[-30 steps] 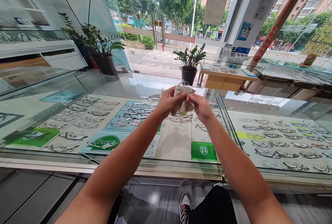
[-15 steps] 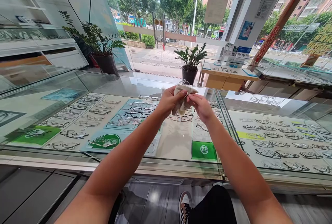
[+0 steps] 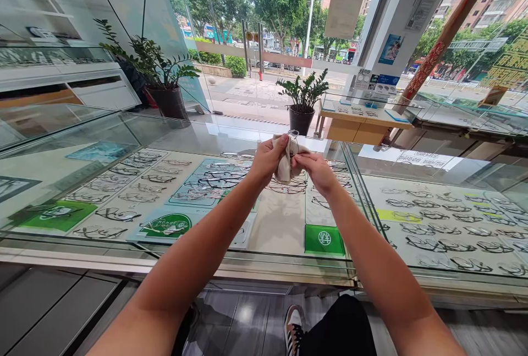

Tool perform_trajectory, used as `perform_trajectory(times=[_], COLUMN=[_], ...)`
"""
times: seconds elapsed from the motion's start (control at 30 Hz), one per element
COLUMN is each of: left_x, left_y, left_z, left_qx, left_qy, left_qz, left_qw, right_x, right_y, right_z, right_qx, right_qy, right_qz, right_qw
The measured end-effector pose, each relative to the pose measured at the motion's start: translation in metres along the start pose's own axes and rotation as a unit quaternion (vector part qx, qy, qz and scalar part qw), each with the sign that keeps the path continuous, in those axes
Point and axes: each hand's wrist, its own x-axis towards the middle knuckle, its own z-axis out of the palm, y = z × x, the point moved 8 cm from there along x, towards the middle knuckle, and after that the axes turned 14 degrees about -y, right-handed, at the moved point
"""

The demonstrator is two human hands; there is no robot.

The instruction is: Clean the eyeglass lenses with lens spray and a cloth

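Observation:
Both hands meet above the glass display counter around a beige cloth (image 3: 284,169). My left hand (image 3: 267,159) is closed on the cloth, its thumb pressed on top. My right hand (image 3: 315,169) pinches at the cloth's right side, fingertips together. A pair of eyeglasses (image 3: 293,133) pokes out above the cloth; only a thin rim or temple shows, and the rest is hidden by the cloth and fingers.
Under the glass counter (image 3: 280,224) lie rows of eyeglass frames (image 3: 223,177). A green card (image 3: 324,239) is at the case's front. Potted plants (image 3: 302,116) stand beyond, before the window. Another case (image 3: 445,218) adjoins at right.
My left thumb has moved up and left over the cloth, which now hangs differently between the hands. My right fingers have shifted slightly down and left. The arms stay nearly in place.

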Motion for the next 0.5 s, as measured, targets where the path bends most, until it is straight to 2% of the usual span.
perform_trajectory(times=[0.23,0.5], left_x=[-0.0021,-0.0036], left_y=[-0.0018,-0.0002], left_z=[-0.0032,0.0009], left_qx=[-0.003,-0.025], left_qy=[0.021,-0.006], left_qz=[-0.022,-0.037], left_qw=[1.0,0.999], right_x=[-0.001,-0.0004], right_y=[-0.0022,0.0009], right_z=[0.0059,0.0047], right_qx=[-0.003,0.02], right_qy=[-0.019,-0.016], right_qz=[0.013,0.007], right_qw=[1.0,1.0])
